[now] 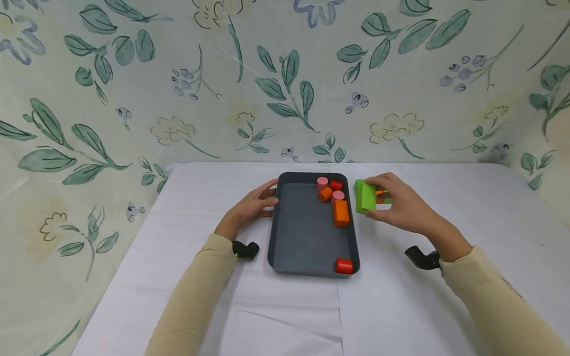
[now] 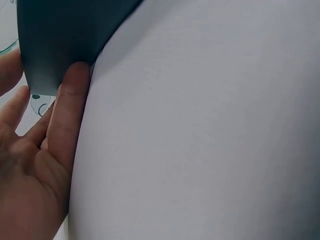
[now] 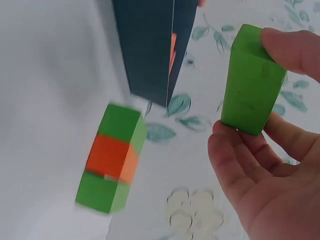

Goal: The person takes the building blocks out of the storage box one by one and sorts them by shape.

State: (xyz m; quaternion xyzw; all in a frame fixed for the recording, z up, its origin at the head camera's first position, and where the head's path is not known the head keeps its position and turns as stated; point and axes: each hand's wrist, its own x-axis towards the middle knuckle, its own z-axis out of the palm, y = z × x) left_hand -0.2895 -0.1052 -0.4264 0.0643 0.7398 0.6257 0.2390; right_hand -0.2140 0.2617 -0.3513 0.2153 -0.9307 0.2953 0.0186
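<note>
A dark grey tray (image 1: 307, 237) lies in the middle of the white table. In it are two pink cylinders (image 1: 322, 183), red and orange cylinders (image 1: 325, 194), an orange block (image 1: 341, 213) and a red cylinder (image 1: 344, 266) at the near right corner. My left hand (image 1: 254, 205) rests with straight fingers (image 2: 70, 110) against the tray's left wall (image 2: 55, 45). My right hand (image 1: 396, 202) pinches a green block (image 1: 365, 196) (image 3: 252, 82) just right of the tray. Under that hand on the table lie green and orange blocks in a row (image 3: 112, 157).
A white cloth (image 1: 445, 306) covers the table, with floral fabric (image 1: 178, 89) hung behind and at the sides. Black wrist camera mounts (image 1: 420, 258) sit on both forearms.
</note>
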